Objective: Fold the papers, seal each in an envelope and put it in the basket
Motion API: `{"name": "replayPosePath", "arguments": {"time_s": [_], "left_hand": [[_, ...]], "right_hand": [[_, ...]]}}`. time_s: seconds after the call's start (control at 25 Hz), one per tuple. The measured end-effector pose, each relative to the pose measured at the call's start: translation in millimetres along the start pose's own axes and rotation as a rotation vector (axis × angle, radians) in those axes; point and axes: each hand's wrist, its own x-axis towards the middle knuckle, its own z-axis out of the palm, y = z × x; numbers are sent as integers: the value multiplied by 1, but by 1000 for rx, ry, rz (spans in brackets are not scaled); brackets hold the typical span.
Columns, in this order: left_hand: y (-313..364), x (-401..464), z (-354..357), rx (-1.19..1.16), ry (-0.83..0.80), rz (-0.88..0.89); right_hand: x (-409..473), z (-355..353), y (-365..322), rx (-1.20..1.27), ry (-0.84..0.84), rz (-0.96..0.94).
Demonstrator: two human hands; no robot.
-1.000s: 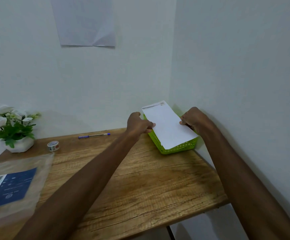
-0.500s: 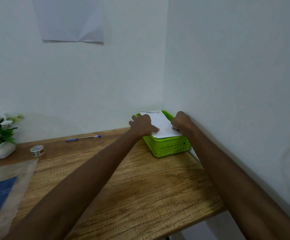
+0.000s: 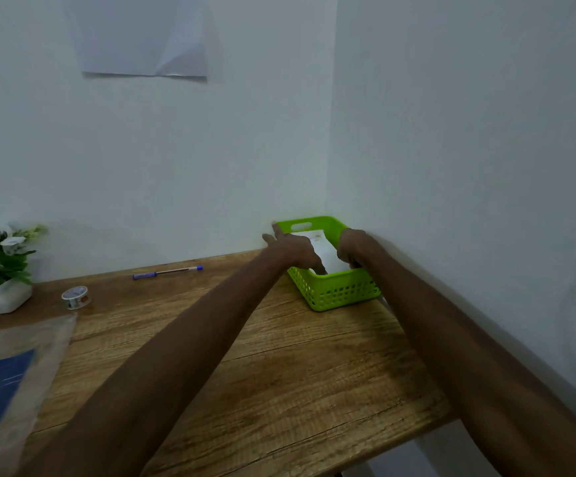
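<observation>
Both my hands are down in the green basket with the white envelope.

My left hand (image 3: 293, 249) reaches over the basket's (image 3: 334, 294) left rim: two fingers point straight out, well spread, toward the far corner, while another finger (image 3: 319, 268) reaches down and touches the envelope (image 3: 328, 258) near its front edge. My right hand (image 3: 355, 247) is at the envelope's right side, fingers curled downward against that edge; whether they pinch it or only press on it I cannot tell, since my knuckles hide the tips. The envelope lies inside the basket, which sits in the table's (image 3: 279, 373) far right corner against the wall. Off to the left lie a pen (image 3: 168, 271) and a tape roll (image 3: 75, 297).
</observation>
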Motion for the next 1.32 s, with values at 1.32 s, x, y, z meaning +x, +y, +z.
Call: {"name": "replayPosePath", "arguments": {"time_s": [1.32], "left_hand": [[-42,-105,-20,-220,368,425]], "right_hand": [[-78,-21,-27,69,102,-304]]}}
